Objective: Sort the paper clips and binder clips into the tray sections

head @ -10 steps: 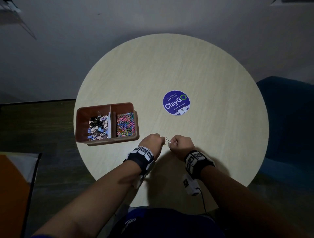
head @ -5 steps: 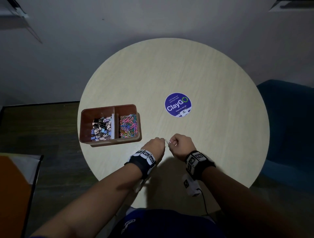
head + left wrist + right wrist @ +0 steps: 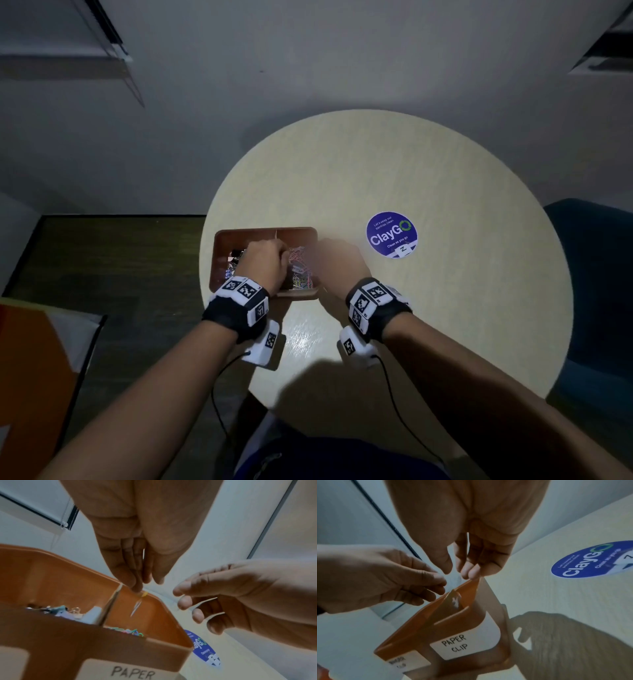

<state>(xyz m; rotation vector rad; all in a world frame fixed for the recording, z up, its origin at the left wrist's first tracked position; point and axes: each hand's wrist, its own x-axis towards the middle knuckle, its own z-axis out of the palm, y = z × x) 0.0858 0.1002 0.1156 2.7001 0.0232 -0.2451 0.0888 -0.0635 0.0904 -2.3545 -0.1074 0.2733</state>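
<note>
Paper clip held over its section

Tray [image 3: 219, 260] is seen near the left edge of the table [image 3: 445, 308], set within easy reach of both hands. Binder clips [image 3: 234, 265] are piled in its left section and coloured paper clips [image 3: 301, 274] in the right one, which is labelled "PAPER CLIP" on the front, so the sorting is guided by labels. A silver clip [image 3: 136, 607] is pinched at the fingertips [image 3: 135, 586] of the left hand [image 3: 265, 263], hanging just right of the divider [image 3: 109, 605] above the paper-clip pile, apparently so that it drops into the proper section. The right hand [image 3: 337, 263] is held over the tray's right rim with fingers loosely parted and nothing seen in them. A blue sticker [image 3: 391, 234] lies further right, well apart from the tray
</note>
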